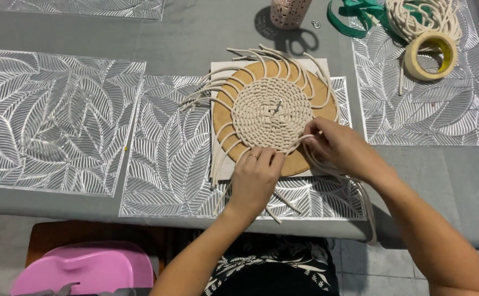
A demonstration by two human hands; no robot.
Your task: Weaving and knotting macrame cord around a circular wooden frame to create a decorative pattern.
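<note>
- Desk (195, 33): we record a grey cloth surface carrying silver leaf-pattern placemats (53, 118), one of them under the work.
- Round wooden board (305, 93): tan, resting on a pale square backing at the desk's centre.
- Woven cord disc (269, 112): cream, coiled flat on the board, loose spoke cords fanning out all round its rim (a pin or needle stands near its middle).
- Left hand (256, 178): at the disc's near edge, fingers curled together and pressing the weave; the disc lies directly ahead of it.
- Right hand (341, 148): at the disc's near-right edge, fingers pinched on a working cord (305, 138) that runs leftward into the weave; this hand is the one on the cord.
- Tape roll (431, 55), cord bundle (415, 13), green ribbon (354, 11): far right, well apart.
</note>
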